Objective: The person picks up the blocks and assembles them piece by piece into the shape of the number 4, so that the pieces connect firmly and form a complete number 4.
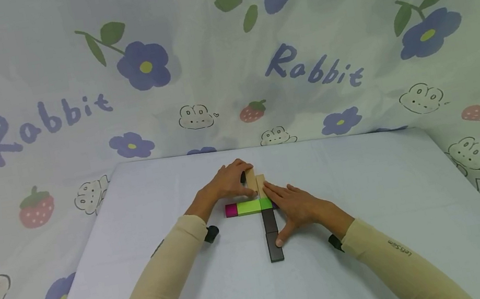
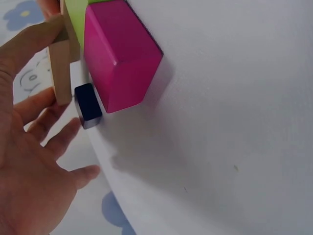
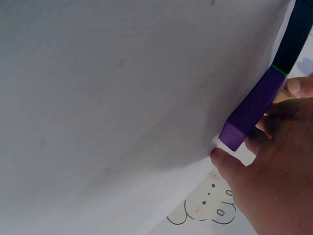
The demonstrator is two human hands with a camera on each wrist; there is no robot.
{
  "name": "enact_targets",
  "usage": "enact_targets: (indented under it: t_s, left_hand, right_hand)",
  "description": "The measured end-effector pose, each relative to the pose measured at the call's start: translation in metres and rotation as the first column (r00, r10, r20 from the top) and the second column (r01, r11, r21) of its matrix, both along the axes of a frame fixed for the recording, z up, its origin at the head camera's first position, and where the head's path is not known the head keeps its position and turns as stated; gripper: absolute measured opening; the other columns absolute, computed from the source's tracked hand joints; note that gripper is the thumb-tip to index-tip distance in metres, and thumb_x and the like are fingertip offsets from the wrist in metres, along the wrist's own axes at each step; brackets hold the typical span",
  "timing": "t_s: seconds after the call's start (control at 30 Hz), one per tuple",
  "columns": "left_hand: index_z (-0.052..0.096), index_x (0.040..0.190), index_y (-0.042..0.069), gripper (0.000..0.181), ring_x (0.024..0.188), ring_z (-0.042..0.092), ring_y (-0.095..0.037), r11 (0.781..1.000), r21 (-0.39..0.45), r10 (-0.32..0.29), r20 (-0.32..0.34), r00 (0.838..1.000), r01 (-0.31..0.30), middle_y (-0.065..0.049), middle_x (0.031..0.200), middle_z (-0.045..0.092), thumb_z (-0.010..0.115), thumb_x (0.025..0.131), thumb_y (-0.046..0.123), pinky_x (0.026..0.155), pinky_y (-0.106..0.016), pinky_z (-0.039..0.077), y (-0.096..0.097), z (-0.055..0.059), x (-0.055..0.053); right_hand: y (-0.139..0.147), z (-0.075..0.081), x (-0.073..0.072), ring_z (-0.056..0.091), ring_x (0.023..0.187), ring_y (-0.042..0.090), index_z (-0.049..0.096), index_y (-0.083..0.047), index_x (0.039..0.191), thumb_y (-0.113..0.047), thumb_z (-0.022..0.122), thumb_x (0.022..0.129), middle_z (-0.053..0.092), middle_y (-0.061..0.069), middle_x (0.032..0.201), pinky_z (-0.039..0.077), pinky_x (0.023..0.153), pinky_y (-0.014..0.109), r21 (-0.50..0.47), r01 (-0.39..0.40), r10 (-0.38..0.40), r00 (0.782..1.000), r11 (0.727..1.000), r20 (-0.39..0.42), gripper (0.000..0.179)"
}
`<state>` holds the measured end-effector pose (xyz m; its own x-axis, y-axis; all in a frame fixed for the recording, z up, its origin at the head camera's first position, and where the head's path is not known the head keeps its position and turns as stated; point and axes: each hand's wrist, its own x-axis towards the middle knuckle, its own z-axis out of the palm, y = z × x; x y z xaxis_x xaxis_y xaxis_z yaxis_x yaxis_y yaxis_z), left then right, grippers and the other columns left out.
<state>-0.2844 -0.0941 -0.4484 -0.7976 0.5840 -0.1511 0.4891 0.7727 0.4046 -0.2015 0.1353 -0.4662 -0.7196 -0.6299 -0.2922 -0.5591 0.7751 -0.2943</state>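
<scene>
My left hand (image 1: 226,181) pinches a plain wooden block (image 1: 251,180) between thumb and fingers, just left of a second wooden block (image 1: 261,186). A small dark block (image 2: 88,105) lies by its fingers. Blocks form a cross: magenta (image 1: 231,210), light green (image 1: 249,208) and purple (image 3: 254,107) run across, with two black blocks (image 1: 274,247) in line toward me. My right hand (image 1: 299,207) lies spread along the right side, fingertips at the second wooden block and thumb at the nearer black block. In the head view it mostly hides the purple block.
A white cloth covers the table (image 1: 225,289). Behind it hangs a curtain (image 1: 215,58) printed with flowers, rabbits and strawberries. Black wrist devices (image 1: 211,233) sit under both forearms, which wear beige sleeves (image 1: 162,284).
</scene>
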Motion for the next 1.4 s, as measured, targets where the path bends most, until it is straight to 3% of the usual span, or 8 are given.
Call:
enact_targets:
  t_s: [0.37,0.6,1.1,1.4]
  left_hand:
    - [0.049,0.147,0.004,0.079,0.132,0.048,-0.030,1.000,0.010,-0.005,-0.016,1.000,0.005,-0.014,0.143,0.049,0.081,0.083,0.038,0.114,-0.063,0.026,-0.005,0.006,0.001]
    - [0.048,0.149,0.005,0.081,0.133,0.047,-0.029,1.000,-0.009,0.006,0.000,1.000,-0.006,-0.013,0.145,0.048,0.080,0.083,0.039,0.116,-0.061,0.024,-0.006,0.005,0.000]
    - [0.047,0.149,0.006,0.080,0.136,0.045,-0.030,0.999,-0.014,0.032,0.015,0.999,-0.032,-0.013,0.147,0.047,0.080,0.084,0.038,0.118,-0.060,0.020,-0.013,0.010,0.008]
    - [0.047,0.149,0.004,0.080,0.134,0.046,-0.031,1.000,-0.010,0.018,-0.004,1.000,-0.018,-0.015,0.146,0.047,0.080,0.084,0.038,0.117,-0.061,0.023,-0.021,0.008,0.011]
  right_hand:
    - [0.000,0.000,0.000,0.012,0.154,0.023,0.004,-0.010,0.163,-0.083,0.076,0.059,0.000,0.005,0.170,0.014,0.122,0.050,-0.001,0.001,-0.001,1.000,1.000,-0.007,0.147]
    - [0.001,0.000,0.000,0.013,0.154,0.023,0.005,-0.009,0.163,-0.084,0.076,0.059,0.000,0.006,0.170,0.014,0.122,0.049,-0.006,0.000,0.000,1.000,1.000,-0.006,0.147]
    - [0.001,0.001,0.000,0.013,0.154,0.024,0.005,-0.007,0.163,-0.082,0.077,0.060,0.001,0.007,0.170,0.015,0.122,0.050,-0.019,-0.018,0.018,1.000,1.000,-0.012,0.146]
    - [0.002,0.003,0.001,0.014,0.154,0.025,0.007,-0.006,0.163,-0.081,0.078,0.060,0.002,0.008,0.170,0.015,0.122,0.051,-0.032,-0.018,0.018,1.000,0.999,-0.006,0.145]
